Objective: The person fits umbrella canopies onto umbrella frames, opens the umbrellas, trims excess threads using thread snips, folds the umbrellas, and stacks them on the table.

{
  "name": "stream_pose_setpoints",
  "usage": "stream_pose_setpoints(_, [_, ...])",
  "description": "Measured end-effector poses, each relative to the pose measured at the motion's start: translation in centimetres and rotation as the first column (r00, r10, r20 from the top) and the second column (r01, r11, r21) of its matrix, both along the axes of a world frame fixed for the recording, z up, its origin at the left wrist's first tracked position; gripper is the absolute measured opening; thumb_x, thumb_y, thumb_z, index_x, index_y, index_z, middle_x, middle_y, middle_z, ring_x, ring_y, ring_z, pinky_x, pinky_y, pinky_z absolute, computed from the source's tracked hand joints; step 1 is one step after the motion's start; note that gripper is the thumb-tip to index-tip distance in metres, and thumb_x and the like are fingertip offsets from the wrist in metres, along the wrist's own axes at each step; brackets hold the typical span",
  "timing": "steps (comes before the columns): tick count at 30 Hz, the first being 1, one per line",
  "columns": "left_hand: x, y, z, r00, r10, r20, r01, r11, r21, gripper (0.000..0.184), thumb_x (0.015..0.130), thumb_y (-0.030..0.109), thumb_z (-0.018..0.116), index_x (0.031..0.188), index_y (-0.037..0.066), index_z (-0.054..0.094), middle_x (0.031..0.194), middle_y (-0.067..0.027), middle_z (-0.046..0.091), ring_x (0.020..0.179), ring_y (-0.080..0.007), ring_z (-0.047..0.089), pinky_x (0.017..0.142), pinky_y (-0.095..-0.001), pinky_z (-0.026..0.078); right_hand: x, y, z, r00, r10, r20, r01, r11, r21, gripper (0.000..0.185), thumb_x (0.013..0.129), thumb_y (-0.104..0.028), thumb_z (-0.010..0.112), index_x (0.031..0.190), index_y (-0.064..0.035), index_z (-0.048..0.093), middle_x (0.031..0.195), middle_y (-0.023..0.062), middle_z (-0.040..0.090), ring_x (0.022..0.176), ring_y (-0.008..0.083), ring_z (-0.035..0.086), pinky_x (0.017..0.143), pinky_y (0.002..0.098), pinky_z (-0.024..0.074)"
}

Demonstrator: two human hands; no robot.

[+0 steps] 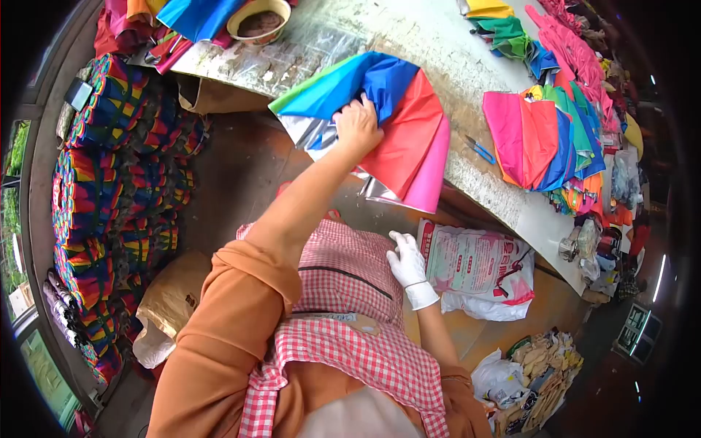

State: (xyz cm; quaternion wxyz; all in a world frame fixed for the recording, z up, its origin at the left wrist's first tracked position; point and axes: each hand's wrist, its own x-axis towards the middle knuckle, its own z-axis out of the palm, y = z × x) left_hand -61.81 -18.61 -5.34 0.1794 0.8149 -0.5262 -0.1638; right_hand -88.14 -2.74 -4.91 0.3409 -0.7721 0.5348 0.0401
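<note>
My bare left hand [358, 127] grips the blue part of a rainbow umbrella canopy [420, 109] with its fingers curled into the folds. The canopy has green, blue, red and pink panels and a silver underside. It lies over the near edge of the worktable [453, 66], and part of it hangs down. My right hand [409, 264], in a white glove, is held low in front of the checked apron [350, 255]. Its fingers are slightly apart, with nothing seen in them.
More folded rainbow canopies [529, 142] lie on the table at right, near blue-handled snips [480, 149]. A bowl [258, 22] stands at the back left. Bundled rainbow cloth [91, 190] is stacked at left. A printed sack [475, 263] sits below the table edge.
</note>
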Motion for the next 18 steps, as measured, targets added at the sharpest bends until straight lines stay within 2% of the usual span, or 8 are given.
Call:
stream_pose_setpoints(4, [1.6,-3.0,1.5,0.973,-0.127,-0.195,0.085,0.974,-0.209,0.041,0.074,0.021,0.059,0.105,-0.003,0.046,0.086,-0.0282,0.061,0.080,-0.0442,0.060,0.072,-0.0503,0.048,-1.6,1.1,0.5,0.984,-0.087,0.157,0.100,0.992,-0.076,0.034,0.077,-0.010,0.061,0.111,-0.0104,0.057,0.101,0.0111,0.054,0.077,0.0242,0.057,0.074,0.0361,0.0485])
stream_pose_setpoints(5, [2.0,-4.2,5.8,0.971,-0.143,-0.192,0.062,0.925,-0.374,0.031,0.075,0.016,0.057,0.097,-0.002,0.044,0.084,-0.0272,0.060,0.077,-0.0425,0.060,0.069,-0.0514,0.047,-2.4,1.6,-0.1,0.979,-0.133,0.151,0.143,0.988,-0.058,0.032,0.077,-0.012,0.061,0.109,-0.0101,0.057,0.099,0.0112,0.054,0.077,0.0249,0.058,0.075,0.0367,0.0482])
stream_pose_setpoints(8, [3.0,-8.7,20.6,0.977,-0.173,-0.123,-0.016,0.514,-0.857,0.034,0.074,0.011,0.060,0.097,-0.005,0.039,0.080,-0.0273,0.057,0.074,-0.0460,0.056,0.065,-0.0514,0.045,-4.0,2.9,-3.0,0.984,-0.157,-0.079,0.159,0.987,0.015,0.028,0.075,-0.017,0.059,0.102,-0.0100,0.061,0.097,0.0132,0.056,0.086,0.0279,0.059,0.077,0.0389,0.0478])
stream_pose_setpoints(11, [3.8,-10.2,32.4,0.965,-0.260,-0.024,0.011,0.133,-0.991,0.043,0.065,0.004,0.060,0.101,-0.007,0.038,0.085,-0.0299,0.055,0.076,-0.0457,0.054,0.067,-0.0500,0.044,-3.3,3.1,-3.1,0.994,-0.069,-0.090,0.073,0.996,0.046,0.027,0.075,-0.017,0.059,0.101,-0.0103,0.062,0.098,0.0140,0.057,0.092,0.0311,0.058,0.080,0.0409,0.0477])
stream_pose_setpoints(13, [3.3,-11.4,32.7,0.953,-0.300,-0.046,-0.058,-0.029,-0.998,0.052,0.062,0.003,0.060,0.108,-0.009,0.038,0.087,-0.0305,0.054,0.078,-0.0467,0.053,0.069,-0.0493,0.044,-1.8,1.9,-2.4,0.995,-0.050,-0.089,0.054,0.998,0.043,0.026,0.076,-0.020,0.057,0.100,-0.0106,0.063,0.096,0.0139,0.059,0.087,0.0313,0.059,0.079,0.0415,0.0476])
stream_pose_setpoints(14, [2.9,-12.0,29.6,0.949,-0.311,-0.047,-0.051,-0.004,-0.999,0.056,0.062,0.003,0.060,0.113,-0.009,0.039,0.092,-0.0314,0.053,0.082,-0.0478,0.052,0.072,-0.0483,0.044,-0.8,1.0,-1.7,0.996,-0.050,-0.072,0.053,0.998,0.029,0.026,0.077,-0.021,0.057,0.099,-0.0105,0.064,0.095,0.0140,0.059,0.087,0.0311,0.060,0.078,0.0418,0.0476])
stream_pose_setpoints(15, [2.4,-12.8,24.9,0.936,-0.344,-0.072,-0.062,0.041,-0.997,0.054,0.064,0.002,0.058,0.114,-0.009,0.041,0.096,-0.0310,0.053,0.086,-0.0479,0.052,0.076,-0.0475,0.045,0.2,-0.1,-1.3,0.997,-0.055,-0.055,0.055,0.998,0.011,0.025,0.077,-0.022,0.057,0.098,-0.0104,0.064,0.095,0.0141,0.060,0.086,0.0310,0.060,0.078,0.0422,0.0477])
stream_pose_setpoints(18, [1.8,-14.4,8.9,0.877,-0.441,-0.191,0.000,0.397,-0.918,0.056,0.071,0.004,0.059,0.124,-0.004,0.042,0.102,-0.0283,0.054,0.092,-0.0449,0.054,0.080,-0.0459,0.045,2.6,-3.2,-1.0,0.998,-0.062,0.025,0.066,0.986,-0.152,0.022,0.078,-0.020,0.055,0.094,-0.0104,0.066,0.087,0.0104,0.061,0.078,0.0246,0.062,0.072,0.0360,0.0489])
